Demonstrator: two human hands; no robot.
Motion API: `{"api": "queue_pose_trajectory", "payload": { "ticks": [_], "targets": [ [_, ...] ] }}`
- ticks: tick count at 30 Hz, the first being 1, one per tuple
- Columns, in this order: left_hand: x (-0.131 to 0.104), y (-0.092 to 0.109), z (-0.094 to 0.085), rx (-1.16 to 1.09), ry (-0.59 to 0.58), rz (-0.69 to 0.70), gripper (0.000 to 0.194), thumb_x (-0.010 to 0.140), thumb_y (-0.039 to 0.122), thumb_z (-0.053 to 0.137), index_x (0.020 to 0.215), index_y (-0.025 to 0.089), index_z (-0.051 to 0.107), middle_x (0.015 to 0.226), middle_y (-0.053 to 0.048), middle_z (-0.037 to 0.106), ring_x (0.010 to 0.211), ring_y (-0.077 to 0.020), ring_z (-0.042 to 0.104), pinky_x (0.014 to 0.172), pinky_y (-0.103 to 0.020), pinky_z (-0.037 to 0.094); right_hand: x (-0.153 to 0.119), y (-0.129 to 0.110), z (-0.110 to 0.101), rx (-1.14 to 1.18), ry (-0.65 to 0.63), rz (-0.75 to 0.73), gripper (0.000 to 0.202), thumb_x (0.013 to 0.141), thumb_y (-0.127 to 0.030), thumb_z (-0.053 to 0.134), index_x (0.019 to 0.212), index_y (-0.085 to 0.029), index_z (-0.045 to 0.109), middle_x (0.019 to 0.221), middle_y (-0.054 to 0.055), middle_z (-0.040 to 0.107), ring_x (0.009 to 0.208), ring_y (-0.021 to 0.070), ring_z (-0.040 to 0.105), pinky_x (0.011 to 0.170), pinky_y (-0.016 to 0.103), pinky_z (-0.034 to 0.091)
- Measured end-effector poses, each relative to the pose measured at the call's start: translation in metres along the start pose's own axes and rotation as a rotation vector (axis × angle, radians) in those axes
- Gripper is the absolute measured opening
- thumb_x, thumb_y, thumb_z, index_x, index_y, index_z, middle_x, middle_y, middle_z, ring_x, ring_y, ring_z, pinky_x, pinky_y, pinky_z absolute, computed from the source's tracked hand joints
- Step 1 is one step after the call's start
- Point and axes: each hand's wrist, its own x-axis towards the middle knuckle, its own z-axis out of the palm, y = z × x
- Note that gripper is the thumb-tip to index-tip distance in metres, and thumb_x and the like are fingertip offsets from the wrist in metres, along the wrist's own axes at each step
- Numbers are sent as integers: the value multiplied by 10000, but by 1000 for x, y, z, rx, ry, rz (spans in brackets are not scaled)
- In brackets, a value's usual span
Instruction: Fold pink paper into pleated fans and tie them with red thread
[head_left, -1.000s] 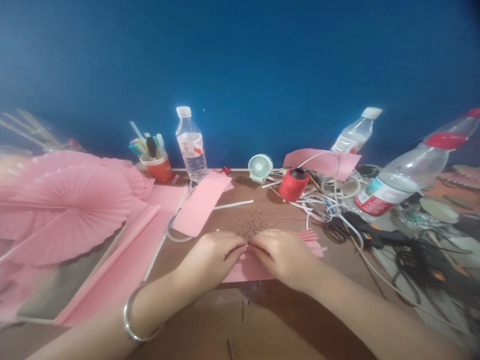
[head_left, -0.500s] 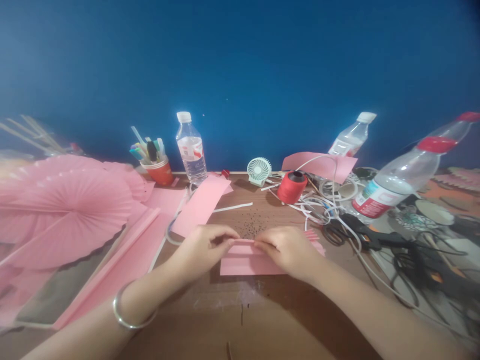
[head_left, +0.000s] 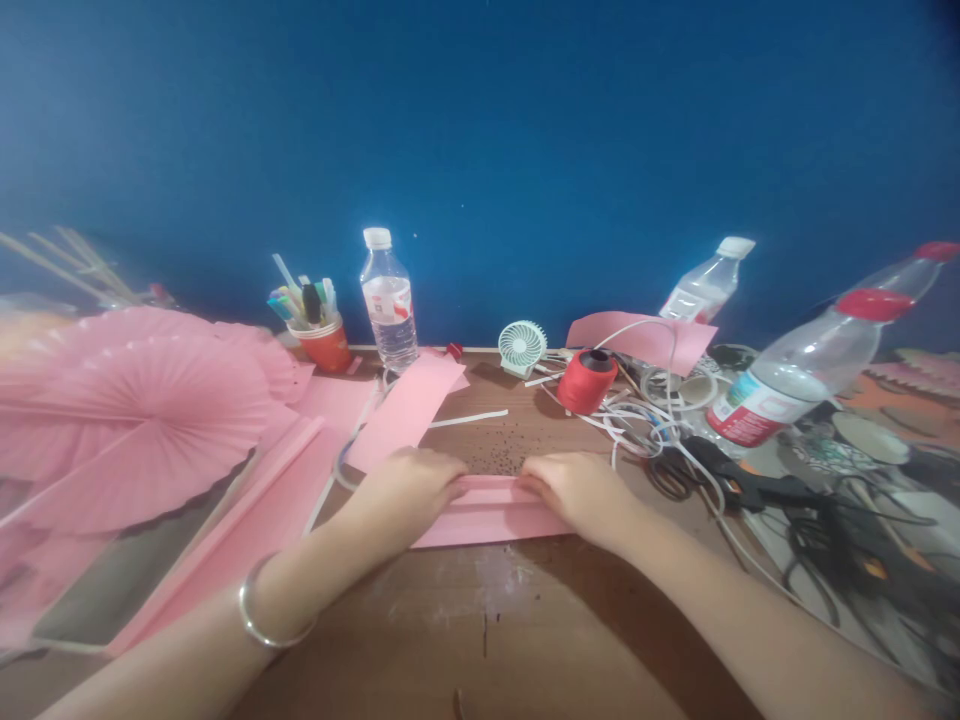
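Note:
A strip of pink paper [head_left: 487, 525] lies across the wooden table in front of me, with a narrow fold along its far edge. My left hand [head_left: 412, 495] is closed on the left part of that fold, its fingertips partly hidden behind the hand. On the right part, my right hand [head_left: 581, 490] pinches the same fold with bent fingers. Just beyond the paper, small dark specks [head_left: 495, 445] are scattered on the wood. Another pink paper strip [head_left: 409, 410] rests past my left hand.
Large pleated pink paper fans [head_left: 150, 420] cover the left side. At the back stand a cup of pens [head_left: 326, 343], a water bottle [head_left: 391, 315], a small fan [head_left: 523, 347] and a red thread spool [head_left: 587, 382]. Tangled cables [head_left: 637, 420] and a big bottle [head_left: 787, 380] crowd the right.
My hands have moved slightly apart along the fold, the left one turning knuckles-up. The paper now reaches further left, and the pleated end that showed beyond my right hand is out of sight.

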Motion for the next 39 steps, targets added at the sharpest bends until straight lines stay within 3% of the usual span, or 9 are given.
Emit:
{"api": "queue_pose_trajectory", "payload": {
  "ticks": [2, 7, 13, 17, 20, 25, 30, 34, 39],
  "targets": [
    [0, 2, 1, -51, -25, 27, 257, 860, 258, 404, 808, 172, 640, 764, -37, 660, 745, -161, 595, 720, -276, 427, 1, 1, 1, 43, 0, -23, 253, 876, -343, 416, 747, -225, 599, 739, 2, 664, 687, 155, 593, 570, 239, 311],
    [0, -9, -1, -223, -1, -67, 243, 846, 269, 410, 801, 206, 641, 806, 14, 673, 745, -132, 597, 707, -237, 429, 1, 29, -8, 208, 18, 32, 279, 873, -348, 406, 737, -218, 612, 718, -8, 652, 679, 141, 569, 622, 241, 346],
    [4, -13, 0, -245, -11, -81, 249, 843, 285, 408, 835, 194, 639, 839, 6, 676, 774, -135, 600, 736, -242, 432, 1, 52, -11, 403, -1, 71, 239, 823, -313, 454, 705, -190, 622, 696, -2, 642, 657, 145, 561, 623, 244, 374],
    [4, -20, -6, -208, 4, -168, 250, 830, 297, 423, 839, 211, 658, 888, 3, 683, 816, -157, 600, 778, -270, 430, 1, 62, -10, 438, 12, 108, 214, 789, -286, 476, 714, -174, 643, 706, 14, 655, 672, 162, 570, 641, 257, 393],
    [2, -29, -9, -200, -19, -151, 281, 834, 263, 389, 912, 235, 658, 977, 2, 669, 888, -168, 590, 833, -293, 420, 2, 67, -11, 468, -10, 103, 214, 779, -285, 478, 732, -175, 656, 737, 23, 671, 696, 171, 581, 663, 266, 408],
    [-1, -32, -6, -139, -94, -33, 467, 749, 58, 359, 1130, 243, 556, 1138, -21, 601, 1038, -163, 534, 921, -305, 374, 2, 64, -9, 495, -44, 105, 231, 790, -305, 477, 748, -176, 664, 777, 32, 680, 726, 178, 592, 680, 272, 417],
    [0, -13, 4, -69, -39, 49, 268, 823, 220, 424, 1037, 206, 585, 1005, -38, 631, 932, -178, 561, 844, -317, 413, -1, 47, -7, 363, -29, 26, 254, 843, -295, 430, 781, -202, 658, 790, 19, 676, 719, 165, 586, 677, 265, 392],
    [-1, -4, 9, -66, -63, 131, 275, 790, 314, 529, 1034, 196, 573, 954, -34, 621, 902, -186, 552, 795, -314, 428, -2, 39, -5, 146, 24, -82, 280, 869, -275, 412, 744, -193, 649, 734, 29, 652, 728, 164, 550, 683, 275, 363],
    [-3, -3, 13, -39, -46, 189, 210, 835, 244, 472, 1002, 176, 580, 932, -39, 610, 896, -172, 542, 807, -301, 418, -3, 30, -3, 10, 48, -180, 246, 866, -247, 434, 726, -182, 626, 729, 32, 617, 778, 168, 512, 730, 295, 343]
  ]
}}
